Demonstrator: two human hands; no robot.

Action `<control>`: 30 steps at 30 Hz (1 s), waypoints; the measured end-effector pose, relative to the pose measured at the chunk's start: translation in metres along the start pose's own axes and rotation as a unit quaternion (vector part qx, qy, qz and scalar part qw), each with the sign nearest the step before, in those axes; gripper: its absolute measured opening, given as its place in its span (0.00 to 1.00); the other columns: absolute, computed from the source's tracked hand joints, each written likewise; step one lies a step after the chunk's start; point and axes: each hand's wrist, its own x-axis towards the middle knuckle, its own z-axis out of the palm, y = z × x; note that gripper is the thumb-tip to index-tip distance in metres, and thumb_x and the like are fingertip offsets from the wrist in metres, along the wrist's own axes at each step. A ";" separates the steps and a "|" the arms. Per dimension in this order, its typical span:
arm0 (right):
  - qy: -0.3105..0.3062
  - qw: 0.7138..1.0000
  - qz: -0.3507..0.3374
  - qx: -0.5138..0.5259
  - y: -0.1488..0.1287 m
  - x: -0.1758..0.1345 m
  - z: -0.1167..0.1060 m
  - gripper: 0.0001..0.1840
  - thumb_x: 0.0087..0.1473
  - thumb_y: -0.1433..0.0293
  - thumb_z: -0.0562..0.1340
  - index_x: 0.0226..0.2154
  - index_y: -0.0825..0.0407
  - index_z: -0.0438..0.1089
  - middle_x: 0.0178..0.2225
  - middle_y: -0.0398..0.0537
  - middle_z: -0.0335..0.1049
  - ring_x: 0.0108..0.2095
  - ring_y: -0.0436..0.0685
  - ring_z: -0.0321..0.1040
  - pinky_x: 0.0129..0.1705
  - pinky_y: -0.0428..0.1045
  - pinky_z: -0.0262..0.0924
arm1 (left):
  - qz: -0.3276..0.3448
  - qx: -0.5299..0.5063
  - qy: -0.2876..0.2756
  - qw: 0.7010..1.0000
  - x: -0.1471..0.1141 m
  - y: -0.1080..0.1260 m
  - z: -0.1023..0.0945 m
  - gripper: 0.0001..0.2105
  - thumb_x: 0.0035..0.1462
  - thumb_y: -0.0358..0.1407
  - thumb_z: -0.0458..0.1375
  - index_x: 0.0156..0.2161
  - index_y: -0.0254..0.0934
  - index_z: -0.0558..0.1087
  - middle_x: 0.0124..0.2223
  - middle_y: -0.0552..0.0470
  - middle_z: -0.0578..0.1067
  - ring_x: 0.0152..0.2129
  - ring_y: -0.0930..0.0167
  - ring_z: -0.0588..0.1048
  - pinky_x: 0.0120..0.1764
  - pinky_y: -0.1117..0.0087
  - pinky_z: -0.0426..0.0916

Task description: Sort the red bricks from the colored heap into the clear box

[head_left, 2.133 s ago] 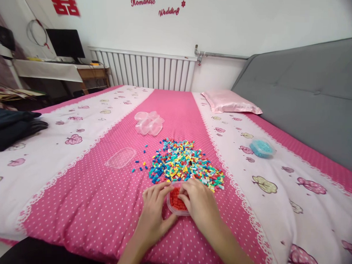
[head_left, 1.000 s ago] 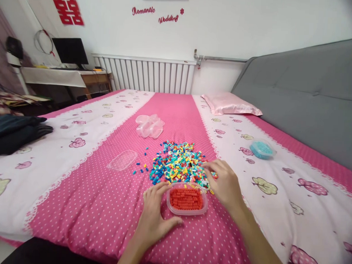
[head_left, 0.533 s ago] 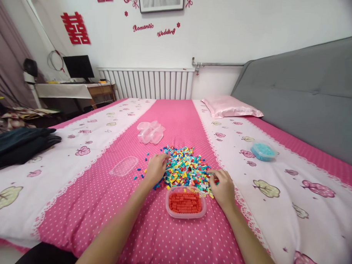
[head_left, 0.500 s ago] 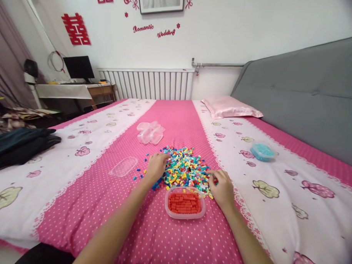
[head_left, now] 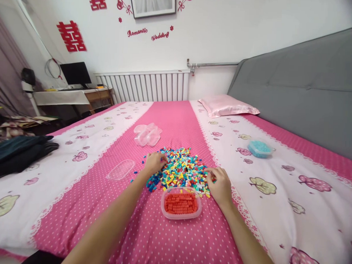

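A heap of small toy bricks point(head_left: 183, 169) in many colours lies spread on the bed. My left hand point(head_left: 155, 162) reaches into the heap's left side, its fingers curled down among the bricks; what they hold is hidden. At the right edge of the heap is my right hand point(head_left: 221, 186), thumb and fingers bent together with a bit of red, a toy brick, showing between them. Nearest me stands a clear plastic box point(head_left: 181, 216), holding rows of red toy bricks point(head_left: 181, 203).
A clear lid point(head_left: 121, 169) lies left of the heap, with pink-tinted clear plastic containers point(head_left: 147, 135) behind it. To the right sits a box of light blue bricks point(head_left: 259, 148). Farther off are a pink pillow point(head_left: 227, 106), a grey headboard point(head_left: 296, 78) and dark clothing point(head_left: 19, 155).
The whole view has shifted slightly. My left hand has moved a little away from the heap's middle, uncovering more blue bricks. My right hand stays at the right edge.
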 end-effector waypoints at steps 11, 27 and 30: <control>-0.074 0.995 0.018 0.068 -0.039 0.020 -0.013 0.13 0.61 0.69 0.56 0.41 0.50 0.76 0.32 0.48 0.74 0.33 0.58 0.70 0.39 0.53 0.66 | 0.025 -0.286 0.009 0.958 -0.050 0.007 -0.010 0.17 0.64 0.46 0.61 0.47 0.32 0.77 0.40 0.47 0.81 0.37 0.67 0.80 0.42 0.63 0.76; -0.221 0.941 0.080 0.243 -0.125 0.016 -0.030 0.06 0.52 0.74 0.66 0.32 0.48 0.79 0.32 0.44 0.81 0.31 0.55 0.76 0.38 0.51 0.70 | 0.101 -0.376 0.010 0.921 -0.120 0.071 -0.017 0.18 0.55 0.52 0.64 0.29 0.36 0.79 0.28 0.50 0.81 0.27 0.70 0.78 0.34 0.71 0.70; -0.248 0.940 0.093 0.216 -0.124 0.016 -0.034 0.06 0.51 0.75 0.66 0.30 0.48 0.78 0.30 0.43 0.81 0.30 0.55 0.77 0.36 0.50 0.69 | 0.103 -0.356 0.028 0.928 -0.125 0.071 -0.017 0.17 0.57 0.50 0.64 0.30 0.37 0.80 0.29 0.50 0.80 0.29 0.68 0.77 0.37 0.69 0.70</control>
